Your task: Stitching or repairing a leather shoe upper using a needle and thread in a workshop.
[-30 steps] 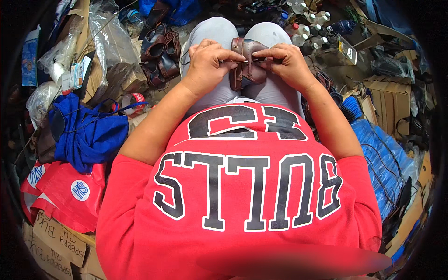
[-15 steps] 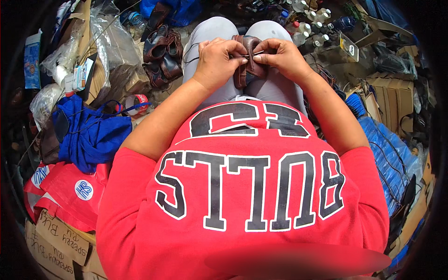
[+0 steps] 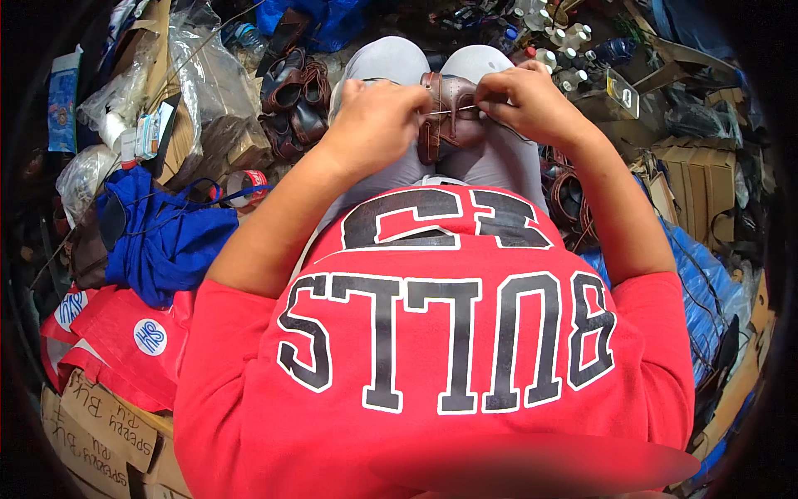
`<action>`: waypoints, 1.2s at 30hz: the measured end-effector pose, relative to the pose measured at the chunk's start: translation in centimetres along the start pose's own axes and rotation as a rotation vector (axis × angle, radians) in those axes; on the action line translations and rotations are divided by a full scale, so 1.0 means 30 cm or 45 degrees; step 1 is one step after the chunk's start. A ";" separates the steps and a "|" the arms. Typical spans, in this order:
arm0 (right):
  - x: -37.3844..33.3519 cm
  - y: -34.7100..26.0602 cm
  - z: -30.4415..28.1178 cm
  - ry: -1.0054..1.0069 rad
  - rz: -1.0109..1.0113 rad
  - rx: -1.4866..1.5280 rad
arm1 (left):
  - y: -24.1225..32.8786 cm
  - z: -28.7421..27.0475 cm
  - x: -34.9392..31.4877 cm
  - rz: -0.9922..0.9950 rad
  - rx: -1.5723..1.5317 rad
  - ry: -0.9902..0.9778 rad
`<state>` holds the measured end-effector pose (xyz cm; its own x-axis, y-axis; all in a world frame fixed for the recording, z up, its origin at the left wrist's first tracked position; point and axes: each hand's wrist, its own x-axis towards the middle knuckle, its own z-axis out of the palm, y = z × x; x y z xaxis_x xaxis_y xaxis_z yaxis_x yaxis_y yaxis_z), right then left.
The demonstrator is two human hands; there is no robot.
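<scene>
At the far left, a blue cloth (image 3: 170, 241) is heaped above a red plastic bag (image 3: 125, 333); nearer the lap, dark brown shoes (image 3: 287, 104) are piled, and how far these have been worked cannot be told.

The left hand (image 3: 378, 116) is turned with its back to the camera. Its fingers are curled closed, and a thin pale strand (image 3: 453, 111) appears to be gripped by them, though the fingertips are hidden and slightly blurred.

Between the hands, a brown leather shoe (image 3: 449, 145) is rested on the lap, over the grey trousers (image 3: 386, 62). The upper is already shaped, and the strand is drawn straight across it. By judgement, the handwork on the upper is partly done: the strand is not yet seen fastened or trimmed. Whether it is thread or a needle cannot be made out, nor can any stitches be counted; the sole is out of sight.

At the right, the strand's other end appears to be pinched by the right hand (image 3: 519, 100), its fingers nearly together. Farther right, more shoes (image 3: 565, 195) are partly covered by the forearm.
</scene>
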<state>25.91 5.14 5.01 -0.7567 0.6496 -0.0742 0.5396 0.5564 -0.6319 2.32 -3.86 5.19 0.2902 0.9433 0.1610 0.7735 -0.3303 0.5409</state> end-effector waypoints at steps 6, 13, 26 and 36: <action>0.030 -0.091 0.024 -0.081 -0.190 -0.719 | 0.065 0.036 0.052 0.189 0.558 -0.260; -0.032 -0.002 -0.003 -0.013 -0.204 -0.617 | -0.052 -0.028 -0.034 0.309 0.512 -0.249; 0.002 0.006 -0.045 0.388 -0.098 2.215 | -0.021 -0.184 0.026 -0.135 -1.930 0.522; -0.735 0.573 -0.349 1.030 0.165 1.466 | -0.724 -0.447 -0.345 -0.130 -1.919 0.748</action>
<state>55.73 5.82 3.85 -0.0957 0.9950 0.0286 -0.3082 -0.0023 -0.9513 -25.03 -6.03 2.84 -0.2425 0.9567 0.1610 -0.5530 -0.2726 0.7873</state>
